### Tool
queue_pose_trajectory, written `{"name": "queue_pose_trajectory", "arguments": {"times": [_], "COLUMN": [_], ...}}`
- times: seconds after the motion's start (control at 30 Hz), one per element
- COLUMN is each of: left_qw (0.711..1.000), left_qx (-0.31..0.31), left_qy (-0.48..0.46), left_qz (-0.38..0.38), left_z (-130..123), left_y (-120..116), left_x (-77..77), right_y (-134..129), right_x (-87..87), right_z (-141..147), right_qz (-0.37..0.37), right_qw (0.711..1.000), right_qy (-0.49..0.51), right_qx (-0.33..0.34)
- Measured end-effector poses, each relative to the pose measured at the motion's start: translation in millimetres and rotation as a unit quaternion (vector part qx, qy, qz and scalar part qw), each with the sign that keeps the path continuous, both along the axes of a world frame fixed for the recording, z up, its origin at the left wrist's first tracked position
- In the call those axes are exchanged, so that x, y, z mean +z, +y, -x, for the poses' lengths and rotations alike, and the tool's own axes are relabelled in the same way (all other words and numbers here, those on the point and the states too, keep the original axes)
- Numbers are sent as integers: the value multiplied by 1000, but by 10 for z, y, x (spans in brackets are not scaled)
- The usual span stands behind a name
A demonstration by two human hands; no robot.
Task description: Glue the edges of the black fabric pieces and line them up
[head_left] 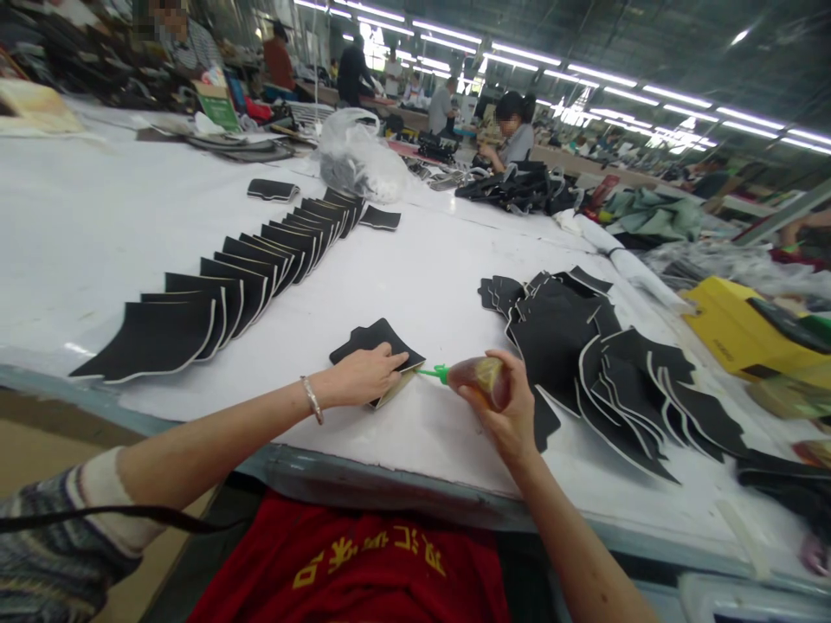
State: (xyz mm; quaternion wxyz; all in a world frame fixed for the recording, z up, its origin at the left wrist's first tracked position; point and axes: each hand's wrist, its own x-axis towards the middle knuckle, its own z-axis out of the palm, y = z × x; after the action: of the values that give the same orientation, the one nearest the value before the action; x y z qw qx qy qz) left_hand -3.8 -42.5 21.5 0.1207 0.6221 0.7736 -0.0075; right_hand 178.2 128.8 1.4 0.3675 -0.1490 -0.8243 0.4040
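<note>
My left hand [367,375] lies on a black panel [378,336] near the table's front edge, its fingers extended over the panel's right part. A pale underside shows below the fingers. My right hand [510,407] is wrapped round a bottle [479,381] of amber liquid, tilted nearly flat. The bottle's green nozzle points left, its tip at the panel's right corner. A long row of overlapping black panels [240,268] runs back from the left front. To the right of the bottle lies a loose pile of black panels [558,337] with pale edges.
The white table [415,268] also bears a clear plastic bag [360,156], a single folded black piece [273,189] at the back and a yellow box [759,329] at the right. Behind are heaped black goods [519,189] and several people at other tables.
</note>
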Motion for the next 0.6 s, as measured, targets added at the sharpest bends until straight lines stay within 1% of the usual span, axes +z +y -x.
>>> {"name": "queue_pose_trajectory", "arguments": {"times": [0.07, 0.13, 0.2, 0.27, 0.3, 0.33, 0.4, 0.43, 0.47, 0.5, 0.57, 0.6], "left_qw": [1000, 999, 999, 999, 998, 997, 990, 984, 977, 967, 936, 923], "left_qx": [-8, -3, 9, 10, 16, 28, 71, 104, 146, 196, 309, 346], "left_qy": [-19, -34, -43, -48, -55, -71, -118, -135, -139, -128, -77, -70], "left_qz": [-11, -14, -11, -6, -3, -3, -22, -45, -74, -106, -149, -154], "left_z": [23, 43, 58, 71, 79, 89, 122, 150, 187, 235, 359, 428], "left_y": [-5, -7, 0, 12, 16, 15, -6, -28, -57, -91, -163, -196], "left_x": [-40, -71, -85, -79, -70, -59, -48, -53, -69, -95, -167, -205], "right_y": [-126, -260, -360, -395, -383, -350, -224, -134, -30, 83, 314, 422], "right_x": [-41, -78, -96, -91, -80, -65, -30, -13, 2, 17, 57, 87], "right_z": [-45, -77, -83, -63, -49, -35, -18, -16, -15, -16, -13, -9], "right_qz": [60, 130, 188, 261, 314, 377, 504, 552, 588, 610, 634, 643], "right_qw": [998, 991, 981, 964, 948, 925, 862, 830, 802, 780, 747, 733], "right_qy": [-15, -26, -26, -13, 0, 16, 55, 80, 109, 141, 197, 221], "right_qx": [18, 36, 46, 45, 41, 34, 18, 11, 7, 9, 22, 31]}}
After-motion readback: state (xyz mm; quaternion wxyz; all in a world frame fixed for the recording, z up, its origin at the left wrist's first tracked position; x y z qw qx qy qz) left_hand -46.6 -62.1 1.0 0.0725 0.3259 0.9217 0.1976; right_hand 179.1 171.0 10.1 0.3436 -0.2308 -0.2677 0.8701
